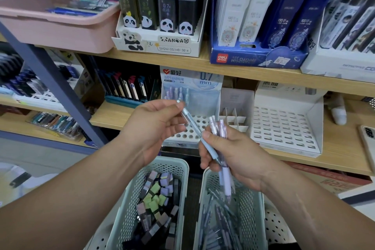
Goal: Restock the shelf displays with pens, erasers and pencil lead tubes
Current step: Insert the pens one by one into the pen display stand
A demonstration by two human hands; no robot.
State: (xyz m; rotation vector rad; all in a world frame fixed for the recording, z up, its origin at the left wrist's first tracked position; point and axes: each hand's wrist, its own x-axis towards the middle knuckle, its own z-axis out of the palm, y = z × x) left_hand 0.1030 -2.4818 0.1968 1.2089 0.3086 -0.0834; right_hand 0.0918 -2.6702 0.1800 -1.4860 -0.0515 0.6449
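Pen (187,116) top sits between left fingers (172,105), barrel under right thumb (209,135).

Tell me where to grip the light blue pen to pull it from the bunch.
Pinch the light blue pen on its clear upper barrel, coming from the left, where the left hand is. That end sticks out free, up and left; the lower grip end lies under the right hand thumb beside the other pens.
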